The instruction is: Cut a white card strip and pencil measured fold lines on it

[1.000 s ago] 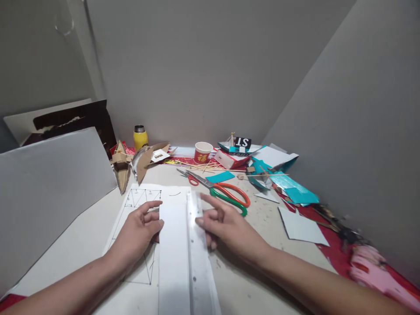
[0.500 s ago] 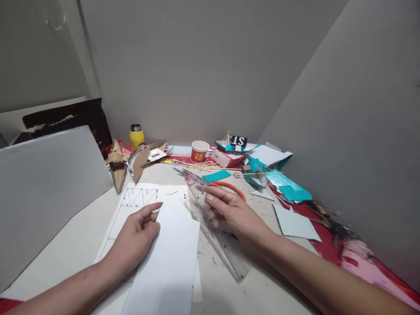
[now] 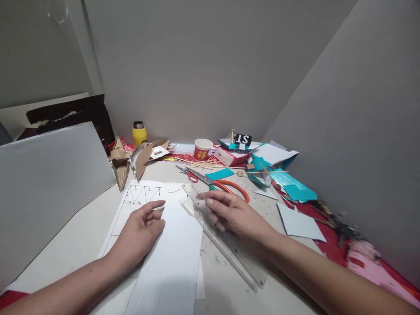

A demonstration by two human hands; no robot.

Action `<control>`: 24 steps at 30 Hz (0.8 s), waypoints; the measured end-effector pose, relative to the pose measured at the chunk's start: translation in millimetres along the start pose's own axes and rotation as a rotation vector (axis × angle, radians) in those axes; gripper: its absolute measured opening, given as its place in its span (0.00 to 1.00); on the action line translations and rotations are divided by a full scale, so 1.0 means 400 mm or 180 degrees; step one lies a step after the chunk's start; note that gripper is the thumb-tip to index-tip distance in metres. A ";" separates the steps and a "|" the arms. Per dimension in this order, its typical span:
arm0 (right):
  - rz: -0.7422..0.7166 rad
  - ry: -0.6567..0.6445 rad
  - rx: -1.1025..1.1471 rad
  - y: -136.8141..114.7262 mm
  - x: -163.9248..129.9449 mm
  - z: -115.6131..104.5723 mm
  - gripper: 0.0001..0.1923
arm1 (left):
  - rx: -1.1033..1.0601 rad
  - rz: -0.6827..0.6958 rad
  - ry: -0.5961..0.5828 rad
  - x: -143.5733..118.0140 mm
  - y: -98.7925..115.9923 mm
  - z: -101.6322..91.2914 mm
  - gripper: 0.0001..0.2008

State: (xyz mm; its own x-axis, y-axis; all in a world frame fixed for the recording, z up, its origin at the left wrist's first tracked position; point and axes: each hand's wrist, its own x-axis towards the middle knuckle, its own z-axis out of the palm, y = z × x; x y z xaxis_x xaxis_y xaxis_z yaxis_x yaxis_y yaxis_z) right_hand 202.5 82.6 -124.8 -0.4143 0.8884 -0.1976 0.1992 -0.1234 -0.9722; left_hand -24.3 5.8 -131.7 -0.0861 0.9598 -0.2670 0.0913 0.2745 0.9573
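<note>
My left hand [image 3: 143,225] lies over white paper with its index finger stretched out and the other fingers loosely curled. Under it is a sheet with drawn lines [image 3: 144,195], showing a row of triangles with small marks. A blank white strip of paper or card [image 3: 172,253] partly covers that sheet. In my right hand [image 3: 234,214] is a clear plastic ruler [image 3: 226,249], pinched between thumb and fingers and slanting down to the right. Beyond that hand lie orange-handled scissors [image 3: 232,186] and a smaller red-handled pair [image 3: 192,176].
At the back stand a yellow bottle [image 3: 139,133], a red and white paper cup [image 3: 202,149], thin wooden sticks [image 3: 203,164] and cardboard boats [image 3: 120,168]. Teal pieces [image 3: 298,191] and a white card [image 3: 300,222] lie right. A large grey-white board [image 3: 55,192] leans left.
The ruler has shifted to the right at its near end along with my right hand, and shows more sharply. My left hand stays at the same place on the paper. The view has shifted slightly.
</note>
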 end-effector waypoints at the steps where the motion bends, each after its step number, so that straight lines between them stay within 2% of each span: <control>1: 0.0017 0.0002 -0.0005 0.000 -0.001 0.000 0.25 | -0.0031 0.0000 -0.0012 0.001 0.002 0.001 0.26; 7: 0.0143 0.0082 0.0015 -0.016 -0.010 0.005 0.21 | -0.0201 -0.0089 -0.0125 0.002 -0.003 0.000 0.27; 11: 0.0190 -0.0054 -0.0074 -0.020 -0.006 0.003 0.19 | -0.0257 -0.0118 -0.0161 0.006 -0.010 -0.003 0.25; 24: 0.0152 -0.0090 -0.0283 -0.007 0.002 -0.004 0.20 | -0.0460 -0.0270 -0.0019 0.004 -0.006 0.005 0.22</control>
State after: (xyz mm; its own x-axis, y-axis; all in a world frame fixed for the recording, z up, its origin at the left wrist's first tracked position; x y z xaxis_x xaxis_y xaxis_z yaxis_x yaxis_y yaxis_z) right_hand 203.1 84.6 -122.1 -0.4273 0.8694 -0.2482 0.2969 -0.1244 -0.9468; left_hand -22.7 6.9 -134.8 -0.0815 0.9340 -0.3479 -0.0597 0.3438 0.9371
